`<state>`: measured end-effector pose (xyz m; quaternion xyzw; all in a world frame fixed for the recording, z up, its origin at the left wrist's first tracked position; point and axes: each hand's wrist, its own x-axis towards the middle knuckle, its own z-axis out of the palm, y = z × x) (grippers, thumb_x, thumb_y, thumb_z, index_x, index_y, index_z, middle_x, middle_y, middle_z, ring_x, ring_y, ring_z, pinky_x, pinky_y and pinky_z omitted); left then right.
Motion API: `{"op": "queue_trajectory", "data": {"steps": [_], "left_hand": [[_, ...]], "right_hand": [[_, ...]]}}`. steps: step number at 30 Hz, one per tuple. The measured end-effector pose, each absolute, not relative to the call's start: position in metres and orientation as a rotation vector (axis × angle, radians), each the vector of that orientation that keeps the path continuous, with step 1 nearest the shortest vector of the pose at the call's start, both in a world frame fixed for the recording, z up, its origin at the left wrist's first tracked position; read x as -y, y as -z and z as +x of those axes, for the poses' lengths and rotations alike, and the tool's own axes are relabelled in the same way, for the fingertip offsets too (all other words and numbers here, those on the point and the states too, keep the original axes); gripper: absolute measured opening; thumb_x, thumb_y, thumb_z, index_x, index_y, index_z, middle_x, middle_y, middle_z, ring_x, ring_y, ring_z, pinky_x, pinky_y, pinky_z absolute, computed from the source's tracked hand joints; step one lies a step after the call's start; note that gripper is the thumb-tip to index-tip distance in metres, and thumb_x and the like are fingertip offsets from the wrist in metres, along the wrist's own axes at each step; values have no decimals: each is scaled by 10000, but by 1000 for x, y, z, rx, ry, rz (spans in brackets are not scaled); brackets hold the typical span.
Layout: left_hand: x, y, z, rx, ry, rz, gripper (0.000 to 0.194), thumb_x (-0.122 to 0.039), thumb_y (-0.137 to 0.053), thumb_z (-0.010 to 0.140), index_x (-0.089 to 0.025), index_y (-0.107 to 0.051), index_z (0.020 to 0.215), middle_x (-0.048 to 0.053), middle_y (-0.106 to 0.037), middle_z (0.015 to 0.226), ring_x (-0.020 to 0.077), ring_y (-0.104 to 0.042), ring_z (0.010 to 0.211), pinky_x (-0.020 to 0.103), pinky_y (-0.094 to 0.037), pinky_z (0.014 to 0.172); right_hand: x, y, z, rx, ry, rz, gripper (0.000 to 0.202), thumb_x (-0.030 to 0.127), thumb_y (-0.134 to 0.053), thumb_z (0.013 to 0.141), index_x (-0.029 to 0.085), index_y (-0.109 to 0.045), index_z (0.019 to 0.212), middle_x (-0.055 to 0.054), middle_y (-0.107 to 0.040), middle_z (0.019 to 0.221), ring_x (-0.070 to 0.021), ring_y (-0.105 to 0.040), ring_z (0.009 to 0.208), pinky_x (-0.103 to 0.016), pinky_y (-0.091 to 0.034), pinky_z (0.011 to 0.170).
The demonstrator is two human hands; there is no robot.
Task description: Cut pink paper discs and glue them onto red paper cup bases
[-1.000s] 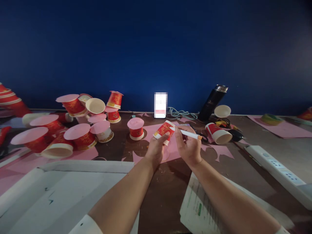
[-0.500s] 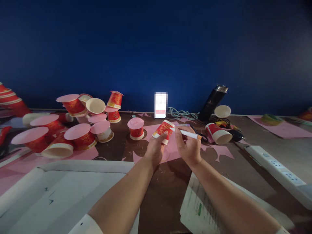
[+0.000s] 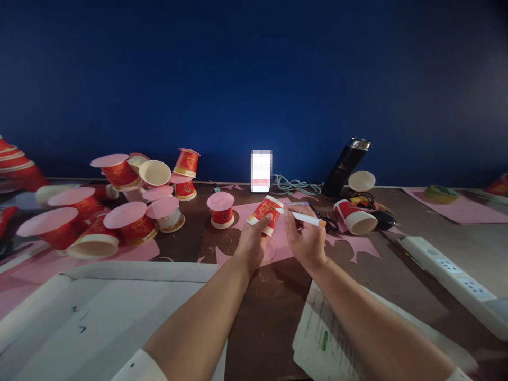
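My left hand (image 3: 254,241) is wrapped round a tilted red paper cup (image 3: 263,210) with a white rim. A white pen (image 3: 307,218) with an orange end is pinched in my right hand (image 3: 307,241), its other end at the cup's upper right edge. Beneath both hands lies a pink paper sheet (image 3: 281,241). Just left of them, an upside-down red cup (image 3: 222,217) bears a pink paper disc (image 3: 220,201).
Several cups with pink discs (image 3: 126,222) crowd the left, behind a white tray (image 3: 138,271). A lit phone (image 3: 261,170) stands at the wall. Rightward are a black flask (image 3: 343,169), a lying cup (image 3: 353,217), paper scraps (image 3: 363,247) and a power strip (image 3: 448,270).
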<state>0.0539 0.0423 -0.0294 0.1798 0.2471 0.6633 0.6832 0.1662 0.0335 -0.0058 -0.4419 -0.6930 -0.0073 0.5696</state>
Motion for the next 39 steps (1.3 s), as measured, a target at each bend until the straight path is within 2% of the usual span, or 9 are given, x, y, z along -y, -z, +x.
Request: {"op": "queue_trajectory", "data": {"steps": [6,10,13,21,25,31,37,39], "left_hand": [[-43,24,51,-592,-1458,211,269,-97,-734,659,-157,-659,910,66,-714,937,212,-622,1062,307,-445,976],[-45,22,48,-598,-1429,104,175,-102,-696,693,-164,-654,851,49,-711,872,185,-654,969,285,-480,926],[-45,21,47,-518,-1394,171,154,-134,-673,725,-149,-665,878,60,-715,891,184,-661,938,295,-484,918],[-44,22,44,-420,-1365,242,179,-174,-676,740,-139,-684,916,70,-720,932,205,-654,950,314,-475,921],[-44,22,43,-375,-1355,218,158,-172,-657,757,-131,-689,907,64,-719,905,192,-654,927,301,-480,907],[-43,23,43,-413,-1391,239,71,-193,-672,756,-167,-704,814,38,-717,843,188,-658,871,292,-490,868],[-39,20,48,-367,-1389,380,204,-308,-682,777,-167,-706,922,63,-715,970,226,-635,1008,320,-475,913],[-37,18,52,-340,-1377,434,231,-294,-677,779,-152,-697,961,78,-710,1000,232,-631,1026,331,-469,920]], "right_hand": [[-32,6,167,1604,-98,-949,169,239,-539,890,201,-629,1029,-83,-684,1007,-202,-653,863,-339,-533,733],[-36,11,166,1540,-213,-954,224,258,-505,917,212,-611,1109,-83,-671,1062,-167,-656,771,-321,-547,678],[-44,17,166,1484,-309,-1015,252,317,-492,926,215,-593,1133,-88,-649,1089,-150,-653,734,-295,-550,619],[-60,34,167,1370,-648,-1090,382,477,-541,866,190,-550,1118,-80,-662,964,-191,-676,784,-304,-562,588],[-59,37,164,1385,-796,-1123,417,519,-538,853,196,-556,1115,-74,-665,989,-189,-671,776,-317,-557,613],[-48,35,154,1461,-794,-1123,431,499,-616,807,193,-575,1108,-65,-681,992,-205,-650,892,-339,-530,770],[-44,26,149,1266,-938,-1040,461,500,-672,750,170,-590,1061,-65,-685,951,-208,-640,883,-332,-520,775],[-46,24,151,1190,-977,-1011,462,510,-682,734,174,-598,1039,-53,-679,924,-203,-630,866,-323,-511,767]]}}
